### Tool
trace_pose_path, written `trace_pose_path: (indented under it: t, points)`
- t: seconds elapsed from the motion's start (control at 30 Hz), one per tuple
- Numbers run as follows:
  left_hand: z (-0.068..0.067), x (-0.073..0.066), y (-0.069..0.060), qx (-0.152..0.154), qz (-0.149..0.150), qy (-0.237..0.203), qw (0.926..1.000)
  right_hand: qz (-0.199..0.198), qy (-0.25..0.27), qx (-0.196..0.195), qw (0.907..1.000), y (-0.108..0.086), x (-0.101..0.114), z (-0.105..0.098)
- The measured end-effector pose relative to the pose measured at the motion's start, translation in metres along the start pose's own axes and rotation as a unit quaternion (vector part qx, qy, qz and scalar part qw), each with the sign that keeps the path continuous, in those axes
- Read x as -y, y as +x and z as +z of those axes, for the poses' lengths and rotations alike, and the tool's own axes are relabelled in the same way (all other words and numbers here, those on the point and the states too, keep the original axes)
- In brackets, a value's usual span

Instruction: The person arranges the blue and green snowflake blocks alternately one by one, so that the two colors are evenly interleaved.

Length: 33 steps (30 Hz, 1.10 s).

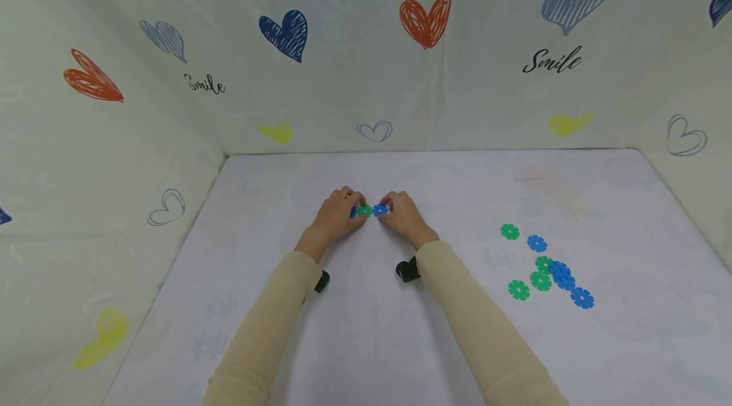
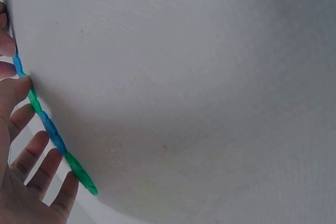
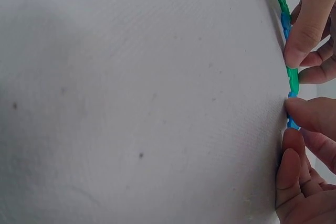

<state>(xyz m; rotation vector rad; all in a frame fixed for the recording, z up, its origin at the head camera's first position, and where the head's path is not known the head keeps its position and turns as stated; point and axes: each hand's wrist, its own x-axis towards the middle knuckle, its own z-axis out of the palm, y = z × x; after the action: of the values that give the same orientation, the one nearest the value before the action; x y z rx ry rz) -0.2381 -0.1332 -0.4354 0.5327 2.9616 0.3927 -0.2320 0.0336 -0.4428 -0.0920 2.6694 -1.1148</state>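
Note:
Over the far middle of the table, my left hand (image 1: 336,215) holds a row of notched plastic discs between thumb and fingers. In the left wrist view this row runs from an end green disc (image 2: 81,174) through a blue disc (image 2: 52,132) to another green disc (image 2: 33,98). My right hand (image 1: 403,218) pinches a blue disc (image 1: 380,209) at the row's right end. That disc's edge meets the neighbouring green disc (image 1: 365,210); whether their notches interlock I cannot tell. Fingers cover parts of the discs.
Loose green discs (image 1: 518,290) and blue discs (image 1: 582,298) lie on the right of the white table (image 1: 366,342), some overlapping. Behind and to the left hangs a pale curtain (image 1: 354,75) printed with hearts. Each wrist carries a small black camera (image 1: 408,270).

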Motion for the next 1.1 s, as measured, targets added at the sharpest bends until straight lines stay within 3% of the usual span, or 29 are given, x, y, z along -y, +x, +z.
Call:
trace_pose_path:
  t: [0.4, 0.7, 0.87, 1.1]
  points:
    - [0.002, 0.0, 0.0, 0.003, -0.007, -0.006, 1.0, -0.02, 0.025, -0.005, 0.9995, -0.004, -0.006, -0.001]
    - [0.001, -0.001, 0.0, 0.006, -0.012, -0.006, 0.9999, -0.046, 0.09, -0.032, 0.9944, -0.02, -0.009, -0.011]
    - [0.001, -0.001, 0.0, 0.005, -0.014, -0.005, 0.9999, -0.059, 0.12, -0.044, 0.9901, -0.035, -0.013, -0.022]
    - [0.001, -0.002, 0.0, 0.008, -0.018, -0.008, 0.9998, -0.069, 0.112, -0.059, 0.9896, -0.058, -0.024, -0.049]
